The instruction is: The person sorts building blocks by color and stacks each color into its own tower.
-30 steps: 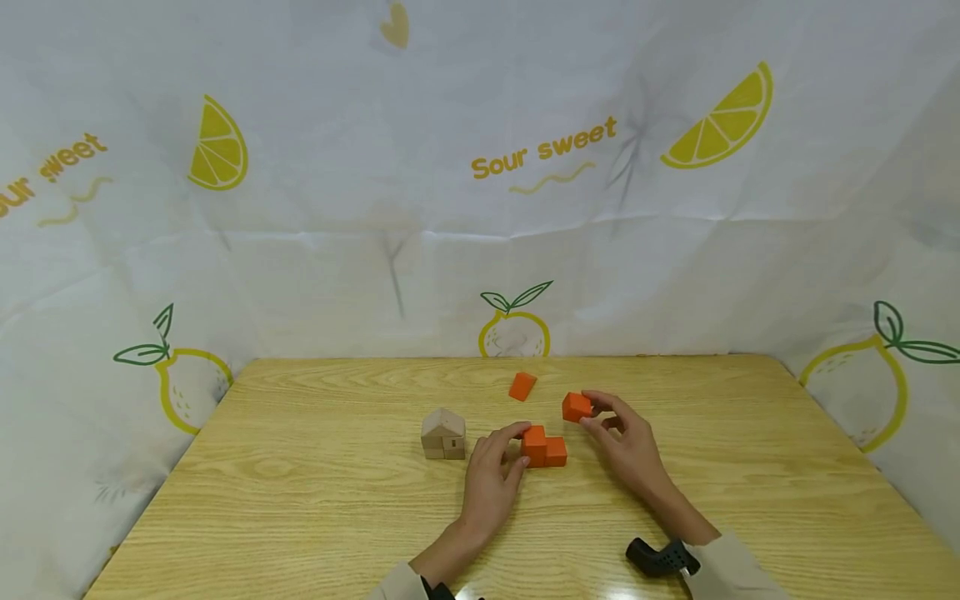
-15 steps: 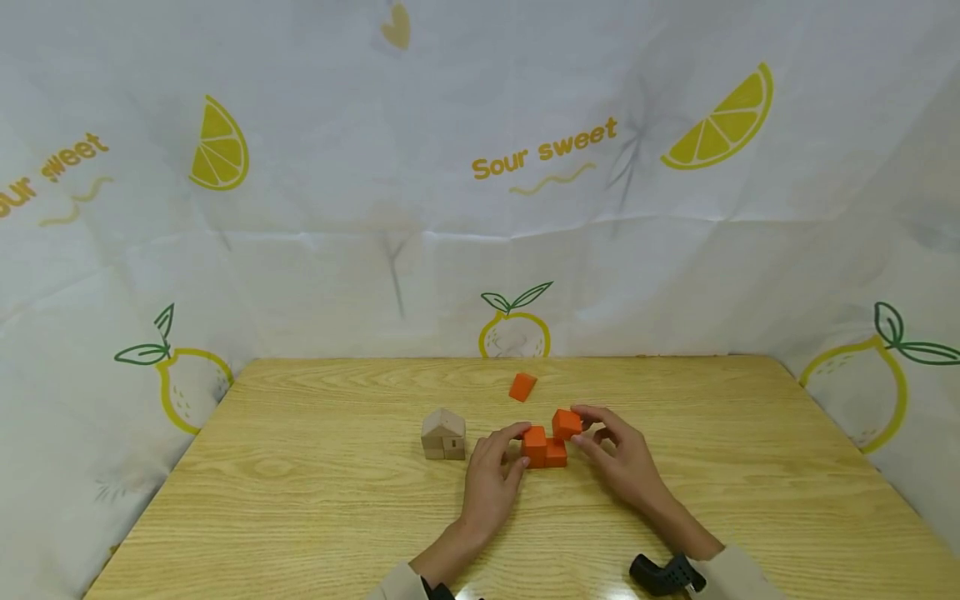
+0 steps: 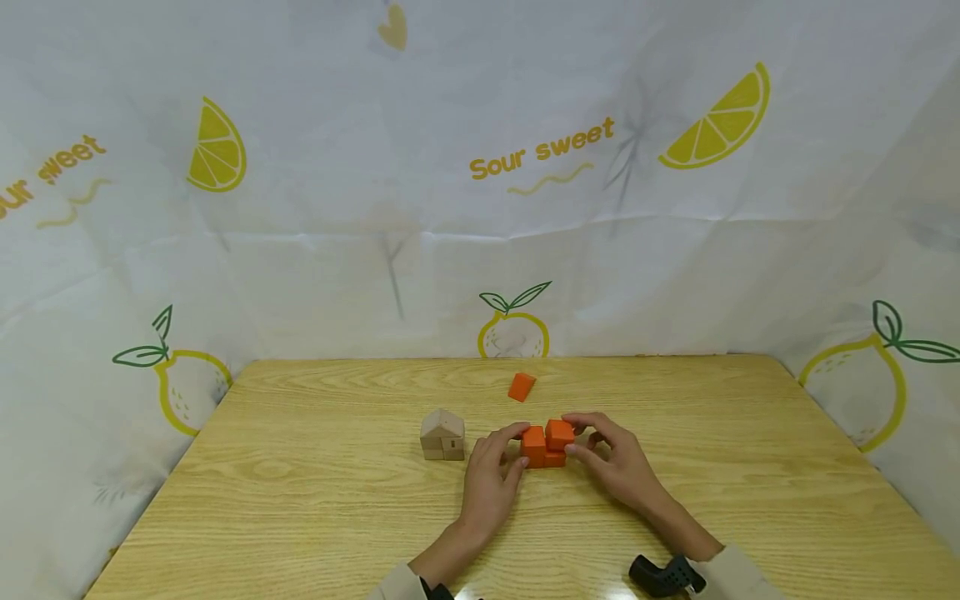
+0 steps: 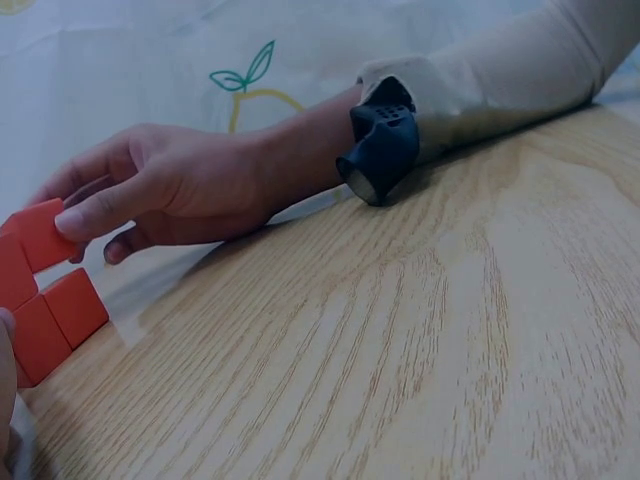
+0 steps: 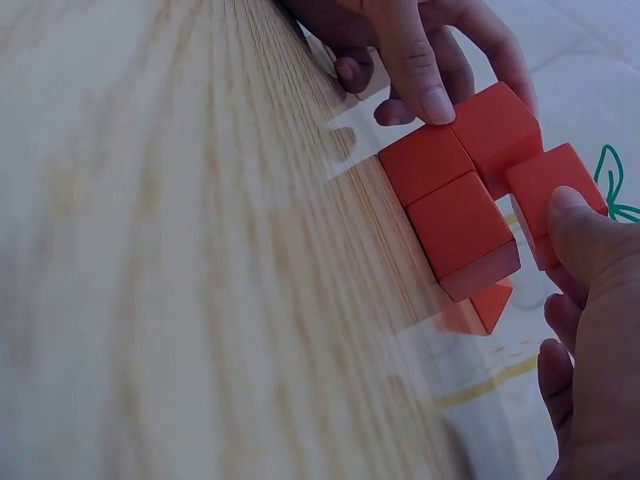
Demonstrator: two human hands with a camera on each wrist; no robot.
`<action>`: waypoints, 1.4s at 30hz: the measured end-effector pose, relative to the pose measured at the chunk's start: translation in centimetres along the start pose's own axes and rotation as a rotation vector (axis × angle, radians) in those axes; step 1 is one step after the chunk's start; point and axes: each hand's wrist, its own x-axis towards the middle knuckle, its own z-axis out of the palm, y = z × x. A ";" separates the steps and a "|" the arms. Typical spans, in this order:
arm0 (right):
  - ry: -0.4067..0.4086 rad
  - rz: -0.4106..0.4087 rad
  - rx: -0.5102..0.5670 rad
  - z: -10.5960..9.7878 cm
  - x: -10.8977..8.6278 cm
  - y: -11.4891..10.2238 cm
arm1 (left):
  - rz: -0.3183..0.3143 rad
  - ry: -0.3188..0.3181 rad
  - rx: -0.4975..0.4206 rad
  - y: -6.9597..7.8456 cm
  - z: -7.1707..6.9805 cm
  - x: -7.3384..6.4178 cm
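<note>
My left hand [image 3: 490, 479] holds a stack of two orange toy blocks [image 3: 533, 447] between thumb and fingers. A third orange block [image 3: 555, 459] sits on the table against the right side of that stack. My right hand [image 3: 621, 461] pinches another orange cube [image 3: 559, 434] just above this lower block. The right wrist view shows the pinched cube [image 5: 545, 195] slightly tilted, with a gap between it and the lower block [image 5: 462, 228]. In the left wrist view only a sliver of my left hand [image 4: 6, 395] shows.
A small house of plain wooden blocks [image 3: 442, 435] stands left of my left hand. Behind the orange blocks lies an orange wedge-shaped block [image 3: 522, 387]. A lemon-print cloth [image 3: 420, 275] hangs behind the wooden table [image 3: 300, 500].
My right hand has carried its cube left and toward me, from off to the right to over the lower orange block. The left hand has stayed put on the stack.
</note>
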 end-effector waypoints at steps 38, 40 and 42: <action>-0.045 -0.024 0.008 0.0 0.0 0.2 | 0.014 0.012 0.019 0.1 -0.1 0.0; -0.044 -0.023 0.006 0.0 0.0 0.2 | 0.016 0.011 0.019 0.1 -0.1 0.0; -0.044 -0.018 0.009 0.1 -0.1 0.2 | 0.014 0.009 0.018 0.2 -0.1 0.0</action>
